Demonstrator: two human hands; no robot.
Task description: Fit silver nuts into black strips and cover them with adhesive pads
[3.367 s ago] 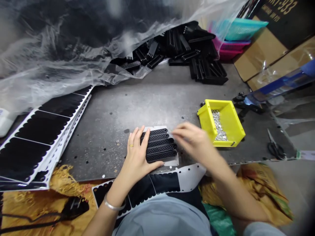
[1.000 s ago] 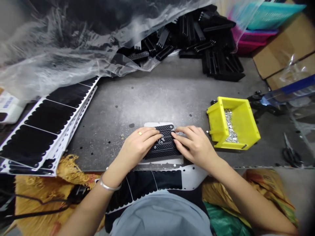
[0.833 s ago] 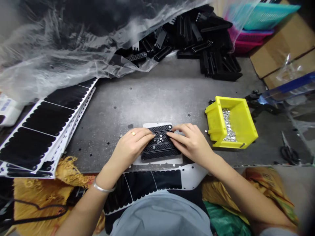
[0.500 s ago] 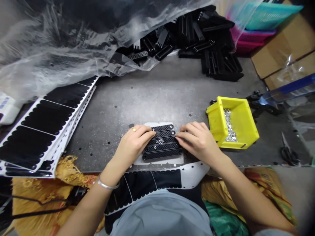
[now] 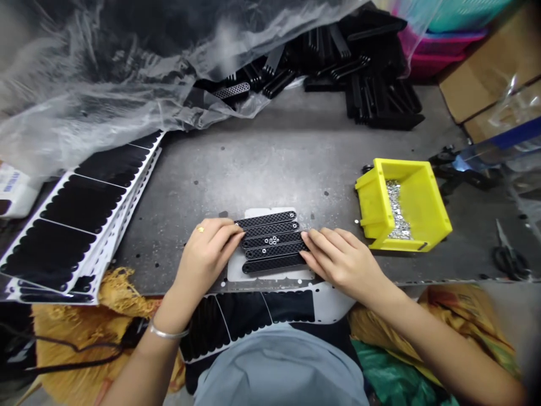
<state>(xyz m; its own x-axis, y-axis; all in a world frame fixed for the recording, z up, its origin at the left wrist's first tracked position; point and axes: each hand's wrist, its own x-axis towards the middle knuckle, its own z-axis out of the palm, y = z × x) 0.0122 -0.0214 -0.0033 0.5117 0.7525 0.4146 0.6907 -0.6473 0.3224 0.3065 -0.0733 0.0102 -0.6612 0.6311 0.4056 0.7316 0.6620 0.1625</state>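
Note:
Several black textured strips point(image 5: 270, 230) with rounded ends lie side by side on a white sheet point(image 5: 236, 272) near the table's front edge. A small cluster of metal nuts point(image 5: 273, 240) rests on the middle strip, and single nuts sit at some strip ends. My left hand point(image 5: 210, 246) has its thumb and fingers pinched at the left end of the upper strips. At the right ends of the middle and lower strips, my right hand point(image 5: 341, 255) is closed with its fingertips touching them. Whatever either pinch holds is too small or hidden to make out.
A yellow bin point(image 5: 431, 208) of small metal pieces stands at right, with scissors point(image 5: 509, 254) beyond it. Stacked black-and-white sheets point(image 5: 88, 208) lie at left. Black parts point(image 5: 372, 67) are heaped at the back beside plastic film point(image 5: 127, 90).
My left hand has drawn left, uncovering more of the upper strips' left ends. My right hand has shifted down to lower strips. The view has moved slightly.

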